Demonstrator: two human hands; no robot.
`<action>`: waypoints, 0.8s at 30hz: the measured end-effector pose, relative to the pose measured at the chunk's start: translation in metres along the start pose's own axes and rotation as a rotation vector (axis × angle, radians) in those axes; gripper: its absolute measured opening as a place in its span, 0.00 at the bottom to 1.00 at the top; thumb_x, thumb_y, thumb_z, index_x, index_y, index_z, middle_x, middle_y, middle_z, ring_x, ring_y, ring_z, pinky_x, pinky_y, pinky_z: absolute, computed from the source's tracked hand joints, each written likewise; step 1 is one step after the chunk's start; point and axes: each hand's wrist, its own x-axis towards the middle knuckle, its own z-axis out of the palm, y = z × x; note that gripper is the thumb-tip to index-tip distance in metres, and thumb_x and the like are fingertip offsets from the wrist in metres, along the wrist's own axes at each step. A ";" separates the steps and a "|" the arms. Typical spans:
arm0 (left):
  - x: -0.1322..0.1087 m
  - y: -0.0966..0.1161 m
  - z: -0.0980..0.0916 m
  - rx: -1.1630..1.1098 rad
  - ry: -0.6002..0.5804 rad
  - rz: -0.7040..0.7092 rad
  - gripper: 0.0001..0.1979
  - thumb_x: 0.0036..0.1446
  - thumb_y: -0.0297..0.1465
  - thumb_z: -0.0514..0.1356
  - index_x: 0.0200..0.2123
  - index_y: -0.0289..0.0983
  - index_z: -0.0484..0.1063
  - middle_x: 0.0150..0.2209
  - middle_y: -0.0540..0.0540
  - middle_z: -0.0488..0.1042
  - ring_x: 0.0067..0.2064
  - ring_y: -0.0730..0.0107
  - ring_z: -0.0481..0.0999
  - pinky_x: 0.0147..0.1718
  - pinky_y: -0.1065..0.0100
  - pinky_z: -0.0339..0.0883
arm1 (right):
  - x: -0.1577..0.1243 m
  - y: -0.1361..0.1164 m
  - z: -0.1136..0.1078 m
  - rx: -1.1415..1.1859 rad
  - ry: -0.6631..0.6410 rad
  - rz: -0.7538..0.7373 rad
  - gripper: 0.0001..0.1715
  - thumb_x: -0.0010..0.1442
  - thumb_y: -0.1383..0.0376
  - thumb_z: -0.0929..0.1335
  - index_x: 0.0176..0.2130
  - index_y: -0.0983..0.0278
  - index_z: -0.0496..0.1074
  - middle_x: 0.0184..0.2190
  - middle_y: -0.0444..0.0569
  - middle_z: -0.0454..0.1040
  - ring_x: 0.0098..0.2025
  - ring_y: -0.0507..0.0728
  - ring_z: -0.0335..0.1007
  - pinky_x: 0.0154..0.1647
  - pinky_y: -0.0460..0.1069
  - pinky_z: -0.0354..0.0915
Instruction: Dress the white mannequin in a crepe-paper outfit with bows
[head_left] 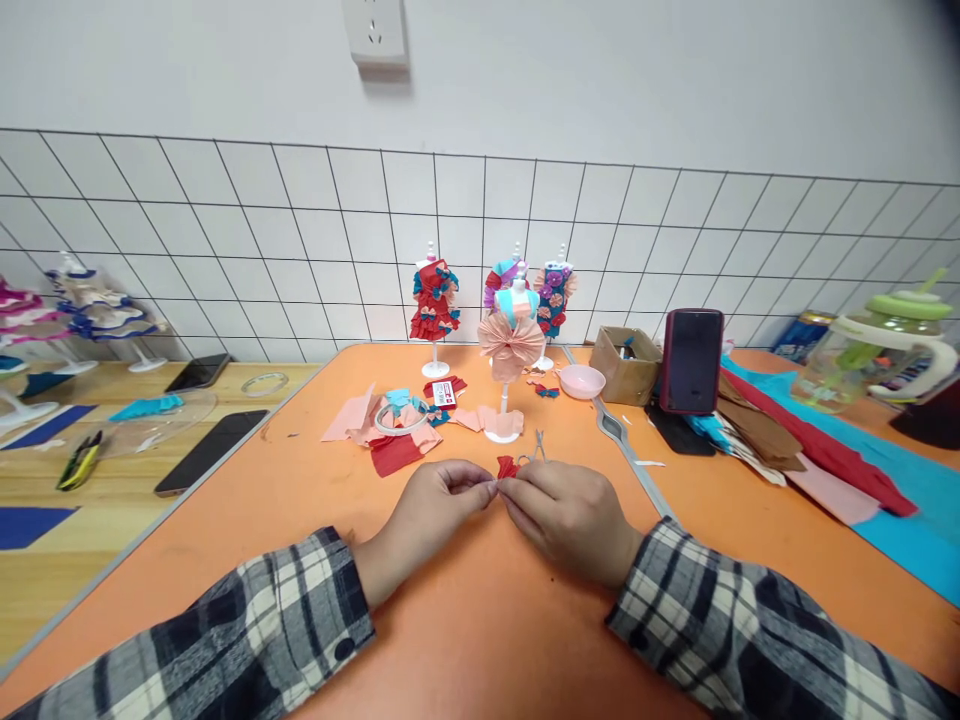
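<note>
Low over the orange table, my left hand (442, 497) and my right hand (566, 515) meet fingertip to fingertip. A small gathered piece of red crepe paper (507, 467) sticks up from the pinched fingers of my right hand. My left thumb and index finger are closed at its lower edge; what lies between them is too small to make out. Just behind the fingers lie small scissors (538, 447). Beyond stands a miniature dress form (517, 310) with a pink pleated paper flower and a blue top.
Paper scraps and a tape roll (400, 419) lie left of centre. Behind are more decorated dress forms (435, 305). To the right are a pink bowl (582, 380), a cardboard box (626, 368), an upright phone (693, 360), crepe sheets (825, 440) and a jug (847, 360). Pliers (80, 460) lie far left.
</note>
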 end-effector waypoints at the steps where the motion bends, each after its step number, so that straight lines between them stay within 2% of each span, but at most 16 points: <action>1: 0.000 -0.001 0.000 -0.055 -0.013 -0.012 0.07 0.48 0.34 0.67 0.25 0.35 0.78 0.26 0.49 0.78 0.30 0.66 0.74 0.31 0.69 0.65 | 0.000 -0.001 0.000 0.039 0.007 0.031 0.15 0.67 0.66 0.61 0.37 0.61 0.77 0.32 0.49 0.77 0.31 0.53 0.68 0.30 0.50 0.54; 9: -0.004 -0.012 0.005 -0.513 -0.052 -0.117 0.08 0.48 0.32 0.70 0.31 0.33 0.79 0.31 0.46 0.78 0.36 0.69 0.73 0.40 0.69 0.65 | 0.004 -0.005 0.008 0.357 0.083 0.294 0.10 0.63 0.66 0.65 0.36 0.61 0.77 0.31 0.48 0.76 0.34 0.53 0.72 0.34 0.46 0.61; 11: -0.004 -0.012 0.007 -0.664 -0.077 -0.135 0.08 0.47 0.31 0.71 0.31 0.33 0.79 0.32 0.47 0.78 0.36 0.71 0.73 0.42 0.69 0.66 | 0.006 -0.006 0.010 0.474 0.123 0.386 0.08 0.61 0.66 0.66 0.36 0.62 0.77 0.30 0.48 0.75 0.33 0.53 0.70 0.34 0.46 0.62; 14: -0.004 -0.012 0.009 -0.821 -0.132 -0.151 0.08 0.48 0.30 0.71 0.32 0.33 0.79 0.33 0.46 0.78 0.37 0.71 0.74 0.44 0.69 0.66 | 0.009 -0.008 0.013 0.645 0.160 0.574 0.06 0.57 0.66 0.68 0.31 0.63 0.77 0.26 0.46 0.73 0.26 0.51 0.64 0.28 0.46 0.60; 16: -0.004 -0.013 0.009 -0.855 -0.139 -0.145 0.08 0.49 0.29 0.71 0.33 0.32 0.79 0.33 0.46 0.78 0.38 0.72 0.74 0.45 0.70 0.66 | 0.011 -0.009 0.015 0.772 0.121 0.734 0.06 0.55 0.64 0.69 0.29 0.63 0.76 0.24 0.44 0.71 0.22 0.50 0.58 0.24 0.46 0.56; 19: -0.003 -0.015 0.009 -0.844 -0.133 -0.135 0.08 0.48 0.30 0.71 0.32 0.33 0.79 0.31 0.47 0.77 0.36 0.73 0.74 0.42 0.71 0.67 | 0.014 -0.010 0.018 1.037 0.035 0.931 0.11 0.54 0.58 0.69 0.29 0.64 0.74 0.23 0.45 0.71 0.23 0.50 0.58 0.23 0.46 0.55; 22: -0.001 -0.017 0.008 -0.810 -0.169 -0.142 0.08 0.48 0.31 0.72 0.31 0.33 0.79 0.31 0.48 0.77 0.34 0.75 0.73 0.39 0.71 0.67 | 0.014 -0.009 0.019 1.259 0.022 1.023 0.15 0.51 0.55 0.71 0.29 0.65 0.73 0.22 0.43 0.70 0.23 0.49 0.58 0.22 0.45 0.53; 24: -0.001 -0.017 0.006 -0.790 -0.187 -0.159 0.09 0.48 0.31 0.72 0.32 0.33 0.79 0.31 0.48 0.77 0.33 0.74 0.73 0.39 0.71 0.66 | 0.014 -0.008 0.018 1.379 -0.010 1.071 0.17 0.50 0.53 0.72 0.29 0.65 0.72 0.19 0.39 0.66 0.18 0.47 0.52 0.18 0.44 0.49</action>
